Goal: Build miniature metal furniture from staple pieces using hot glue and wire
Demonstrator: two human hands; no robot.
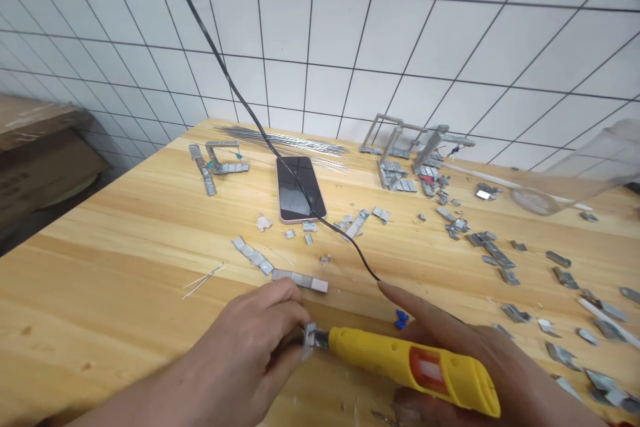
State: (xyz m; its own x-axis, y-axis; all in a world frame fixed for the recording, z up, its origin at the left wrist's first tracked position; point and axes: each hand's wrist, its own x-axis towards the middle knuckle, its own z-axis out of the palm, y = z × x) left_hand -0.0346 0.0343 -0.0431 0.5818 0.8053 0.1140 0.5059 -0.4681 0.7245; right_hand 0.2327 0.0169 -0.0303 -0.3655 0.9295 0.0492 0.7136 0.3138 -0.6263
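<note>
Two hands meet: the left hand (pixel 250 340) pinches a small grey metal piece (pixel 310 335) steady against the yellow plastic utility knife (pixel 415 368), gripped by the right hand (pixel 475 360).

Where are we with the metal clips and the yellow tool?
Done: a few bent clip frames stand near the wall. In hand: the right hand holds the yellow tool against a small metal piece pinched by the left hand. Left: many loose clips scattered on the table.
</note>
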